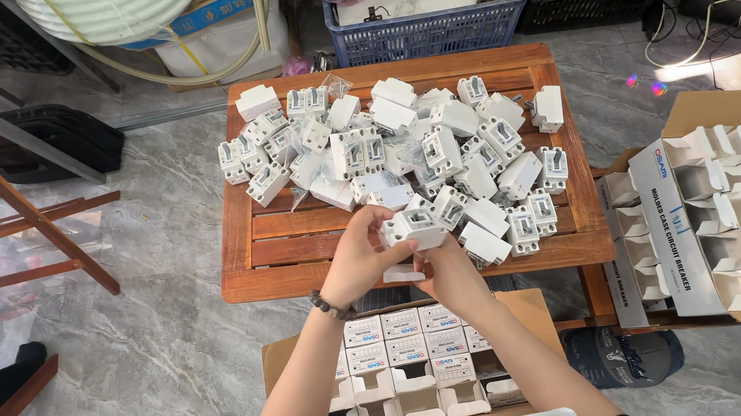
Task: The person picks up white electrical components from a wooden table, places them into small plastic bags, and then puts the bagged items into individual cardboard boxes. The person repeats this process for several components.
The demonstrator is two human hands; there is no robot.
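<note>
— Near the front edge of the slatted wooden surface [297, 251], what do the hands hold?

— Left hand [354, 260] and right hand [448, 273] close together on one white plastic breaker [412, 227]; its lower half is hidden by fingers.

— And the pile [402, 157]?

— Blocky white breakers, heaped, too overlapped to count.

— Below?

— A cardboard carton [531, 312] of small boxes, partly hidden by the arms.
</note>
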